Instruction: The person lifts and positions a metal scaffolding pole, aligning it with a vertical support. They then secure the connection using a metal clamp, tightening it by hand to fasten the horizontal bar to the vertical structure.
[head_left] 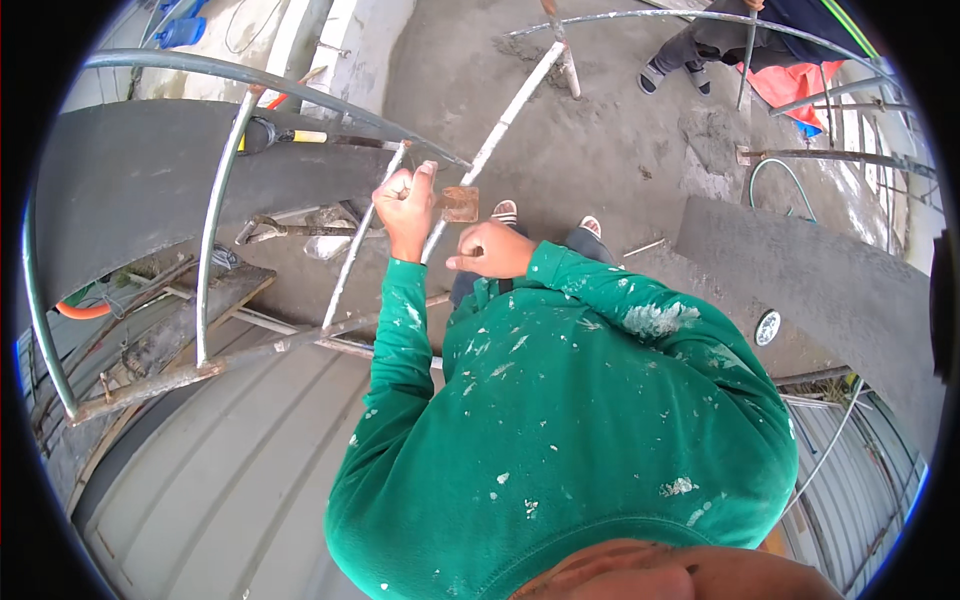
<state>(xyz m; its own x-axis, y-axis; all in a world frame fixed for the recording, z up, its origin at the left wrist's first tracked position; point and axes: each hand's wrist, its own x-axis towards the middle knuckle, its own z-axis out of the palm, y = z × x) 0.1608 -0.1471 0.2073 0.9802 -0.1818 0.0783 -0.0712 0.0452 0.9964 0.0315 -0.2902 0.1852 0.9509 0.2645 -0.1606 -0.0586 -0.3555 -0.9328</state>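
Note:
My left hand [405,205] is closed in a fist with the thumb on top, right beside a white-painted metal upright [350,262] of a pipe frame. Whatever the fingers hold, if anything, is hidden. Close to my body, my right hand [490,250] is curled shut too, and I cannot make out anything in it. Between and just beyond the two hands sits a small square rusty plate [460,204]. A long white pipe [515,105] slants past the plate. My green sleeves and shirt are spattered with white.
A curved grey pipe rail [240,72] bends across the left. A dark curved panel [130,180] bears a yellow-and-black tool [262,135]. Another grey panel [810,270] stands right. Ribbed metal roofing [230,450] lies lower left. Another person's sandalled feet [675,78] are on the wet-looking concrete [440,60].

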